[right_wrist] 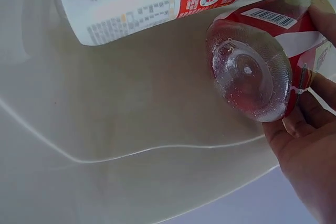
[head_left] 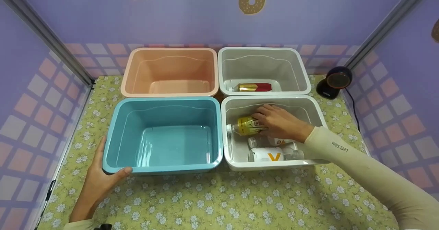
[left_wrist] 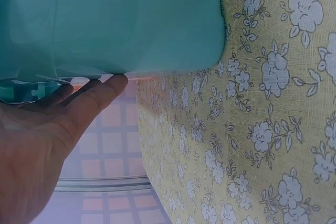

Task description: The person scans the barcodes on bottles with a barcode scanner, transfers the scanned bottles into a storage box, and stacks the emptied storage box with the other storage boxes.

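Observation:
In the head view, my right hand (head_left: 277,122) reaches into the front white bin (head_left: 317,110). It grips a plastic bottle (head_left: 247,125) whose label is yellow on the visible side, the cap pointing left. The right wrist view shows this bottle's clear base and the red part of its label (right_wrist: 273,20), with fingers round its side. Beside it lie more bottles, one with an orange V on a white label (head_left: 265,155). My left hand (head_left: 99,180) rests at the near left corner of the blue bin (head_left: 164,170), fingers fairly straight along its outer wall and thumb at the front rim.
Behind stand an orange bin (head_left: 171,72) and a second white bin (head_left: 264,65), which holds a bottle with a red and gold label (head_left: 255,87). A small black device (head_left: 332,82) with a cable sits at right. Purple walls enclose the flowered tablecloth (head_left: 205,202).

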`<state>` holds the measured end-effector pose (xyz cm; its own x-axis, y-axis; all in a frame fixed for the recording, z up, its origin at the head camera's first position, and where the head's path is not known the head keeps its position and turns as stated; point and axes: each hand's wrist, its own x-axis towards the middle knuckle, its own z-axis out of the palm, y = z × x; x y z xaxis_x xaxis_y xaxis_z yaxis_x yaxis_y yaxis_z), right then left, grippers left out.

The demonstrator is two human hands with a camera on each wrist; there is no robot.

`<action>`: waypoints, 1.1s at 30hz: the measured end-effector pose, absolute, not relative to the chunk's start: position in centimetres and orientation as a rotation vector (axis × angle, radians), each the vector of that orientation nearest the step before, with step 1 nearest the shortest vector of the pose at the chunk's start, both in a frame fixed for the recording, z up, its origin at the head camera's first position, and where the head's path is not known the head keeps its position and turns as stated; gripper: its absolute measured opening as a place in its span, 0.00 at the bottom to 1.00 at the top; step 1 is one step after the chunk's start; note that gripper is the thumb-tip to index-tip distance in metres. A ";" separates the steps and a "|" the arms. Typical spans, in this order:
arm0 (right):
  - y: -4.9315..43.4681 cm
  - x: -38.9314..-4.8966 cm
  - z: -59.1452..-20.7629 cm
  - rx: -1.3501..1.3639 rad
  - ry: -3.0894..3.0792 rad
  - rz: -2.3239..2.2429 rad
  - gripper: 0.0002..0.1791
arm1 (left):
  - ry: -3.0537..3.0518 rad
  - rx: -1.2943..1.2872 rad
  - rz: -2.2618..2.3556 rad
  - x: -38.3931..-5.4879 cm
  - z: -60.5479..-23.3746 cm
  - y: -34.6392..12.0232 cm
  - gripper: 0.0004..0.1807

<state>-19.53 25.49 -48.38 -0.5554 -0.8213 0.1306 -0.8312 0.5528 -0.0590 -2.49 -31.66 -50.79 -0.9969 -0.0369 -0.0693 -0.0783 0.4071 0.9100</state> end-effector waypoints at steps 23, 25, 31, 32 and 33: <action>27.0 -19.3 -46.1 1.229 -2.940 0.600 0.34 | 2.610 -0.096 1.684 -2.5 -50.9 -31.8 0.69; 27.0 -19.3 -46.0 1.225 -2.935 0.616 0.34 | 2.625 -0.098 1.662 -2.5 -50.9 -31.8 0.69; 27.0 -19.1 -45.9 1.208 -2.923 0.651 0.33 | 2.627 -0.084 1.675 -2.5 -51.0 -31.8 0.68; 27.0 -19.0 -45.9 1.205 -2.920 0.654 0.33 | 2.619 -0.078 1.690 -2.5 -51.0 -31.8 0.68; 27.0 -19.0 -45.9 1.206 -2.914 0.657 0.33 | 2.619 -0.077 1.690 -2.4 -51.0 -31.8 0.68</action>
